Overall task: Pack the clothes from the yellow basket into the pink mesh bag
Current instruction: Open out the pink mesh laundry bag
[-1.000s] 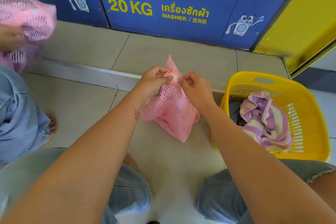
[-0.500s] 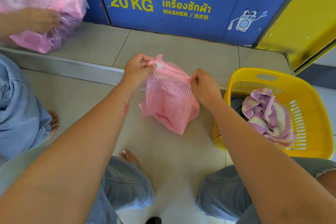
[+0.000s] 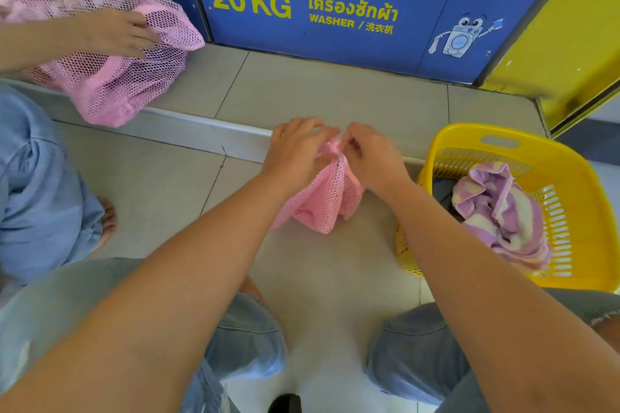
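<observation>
A small pink mesh bag hangs over the tiled floor in front of me. My left hand and my right hand both pinch its top edge, close together, so the top is bunched between them. To the right stands the yellow basket with a purple and cream striped cloth lying on darker clothes inside it.
Another person at the left holds a larger pink mesh bag with one hand; their denim-clad leg and bare foot rest on the floor. Blue washer panels and a low step run along the back. A yellow door stands at the right.
My two hands have come together again at the bag's top after pulling it apart. The other person's bag has moved right and down into view.
</observation>
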`<state>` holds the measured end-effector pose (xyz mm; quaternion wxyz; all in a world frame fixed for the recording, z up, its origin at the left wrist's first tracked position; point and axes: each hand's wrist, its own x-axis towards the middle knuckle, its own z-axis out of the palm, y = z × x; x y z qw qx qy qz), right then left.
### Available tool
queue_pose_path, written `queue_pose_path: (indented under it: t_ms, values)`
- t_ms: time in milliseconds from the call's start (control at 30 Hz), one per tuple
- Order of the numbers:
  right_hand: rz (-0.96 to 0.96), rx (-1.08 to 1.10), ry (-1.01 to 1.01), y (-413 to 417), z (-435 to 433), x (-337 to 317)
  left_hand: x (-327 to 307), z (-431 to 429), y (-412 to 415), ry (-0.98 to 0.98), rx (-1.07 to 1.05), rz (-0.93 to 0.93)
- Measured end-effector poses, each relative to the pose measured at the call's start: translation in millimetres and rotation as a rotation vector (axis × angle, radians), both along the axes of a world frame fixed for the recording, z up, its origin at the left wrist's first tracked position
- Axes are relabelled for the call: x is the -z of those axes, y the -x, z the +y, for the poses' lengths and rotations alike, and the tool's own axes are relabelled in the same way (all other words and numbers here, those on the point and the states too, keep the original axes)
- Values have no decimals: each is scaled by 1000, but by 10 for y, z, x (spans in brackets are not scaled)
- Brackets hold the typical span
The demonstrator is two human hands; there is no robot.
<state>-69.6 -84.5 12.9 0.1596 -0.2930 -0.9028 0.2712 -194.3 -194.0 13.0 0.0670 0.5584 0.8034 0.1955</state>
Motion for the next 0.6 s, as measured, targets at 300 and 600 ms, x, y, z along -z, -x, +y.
queue_pose_path:
  t_ms: [300,600]
  values:
    - [-98,76,-72,-85,66,5,15,4,114,-90,15,190]
    - [-136,194,-29,-240,264,75,126,-540,558,318,-109,285]
